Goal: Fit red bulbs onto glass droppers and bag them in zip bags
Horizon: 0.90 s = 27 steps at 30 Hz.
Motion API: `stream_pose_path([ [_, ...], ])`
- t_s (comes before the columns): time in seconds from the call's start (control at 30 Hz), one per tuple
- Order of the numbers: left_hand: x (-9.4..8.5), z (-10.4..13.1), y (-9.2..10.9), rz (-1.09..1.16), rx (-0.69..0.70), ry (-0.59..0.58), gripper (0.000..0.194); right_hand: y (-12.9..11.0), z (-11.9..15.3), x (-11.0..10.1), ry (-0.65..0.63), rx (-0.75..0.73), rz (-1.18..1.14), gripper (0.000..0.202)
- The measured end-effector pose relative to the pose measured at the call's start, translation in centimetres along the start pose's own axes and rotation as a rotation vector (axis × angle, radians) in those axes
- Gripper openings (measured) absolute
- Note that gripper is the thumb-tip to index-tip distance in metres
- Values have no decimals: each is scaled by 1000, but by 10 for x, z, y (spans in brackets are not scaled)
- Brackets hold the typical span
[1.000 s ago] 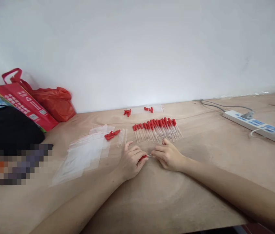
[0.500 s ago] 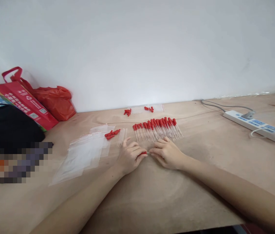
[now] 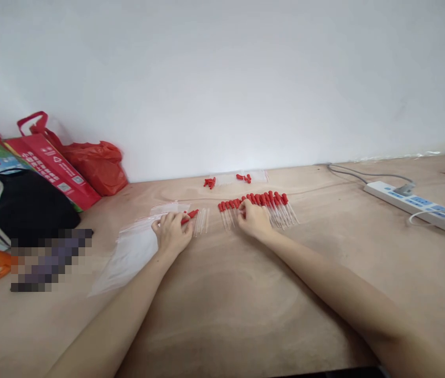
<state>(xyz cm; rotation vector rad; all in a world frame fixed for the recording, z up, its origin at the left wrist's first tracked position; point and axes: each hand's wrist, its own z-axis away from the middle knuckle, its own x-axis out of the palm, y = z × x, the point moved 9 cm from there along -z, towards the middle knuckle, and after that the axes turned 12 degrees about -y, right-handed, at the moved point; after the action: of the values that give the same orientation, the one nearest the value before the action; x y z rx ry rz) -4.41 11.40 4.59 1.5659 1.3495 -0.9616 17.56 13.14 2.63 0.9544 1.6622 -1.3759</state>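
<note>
My left hand (image 3: 173, 233) is over the small pile of red rubber bulbs (image 3: 190, 214), its fingers bent and apart, with the tips partly hidden. Thin clear tubes (image 3: 201, 221) lie just to its right. Over the row of red-topped droppers (image 3: 279, 205), my right hand (image 3: 256, 218) is closed in a pinch around a dropper that its fingers mostly hide. The droppers lie side by side, bulbs toward the wall and thin tips toward me.
Overlapping clear zip bags (image 3: 131, 252) lie on the left. Near the wall are more red bulbs (image 3: 209, 182) and a clear bag (image 3: 226, 177). Shopping bags (image 3: 52, 163) and a black drawstring bag (image 3: 37, 210) stand far left. A white power strip (image 3: 415, 205) lies right.
My hands were together in front of the row, holding a dropper between them. They have parted: the left moved left to the bulbs, the right forward onto the row.
</note>
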Motion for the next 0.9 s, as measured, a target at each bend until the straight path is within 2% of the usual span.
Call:
stream_pose_path([
  [0.17,2,-1,-6,-36,-35,-7,19,-4,-14,14,-52,106,110,20],
  [0.27,7,-5,-10,-49,-27,-15,28,-7,-16,17,-71,80,145,20],
  [0.37,19,-13,-14,-44,10,-88,36,-8,-14,15,-47,40,143,21],
  [0.5,37,-21,-17,73,42,-195,39,-4,-5,9,-7,-30,139,20],
  [0.7,47,-23,1,174,137,-227,34,10,23,-2,54,-175,161,14],
  [0.9,50,-19,25,239,177,-222,33,30,38,-10,88,-203,182,15],
])
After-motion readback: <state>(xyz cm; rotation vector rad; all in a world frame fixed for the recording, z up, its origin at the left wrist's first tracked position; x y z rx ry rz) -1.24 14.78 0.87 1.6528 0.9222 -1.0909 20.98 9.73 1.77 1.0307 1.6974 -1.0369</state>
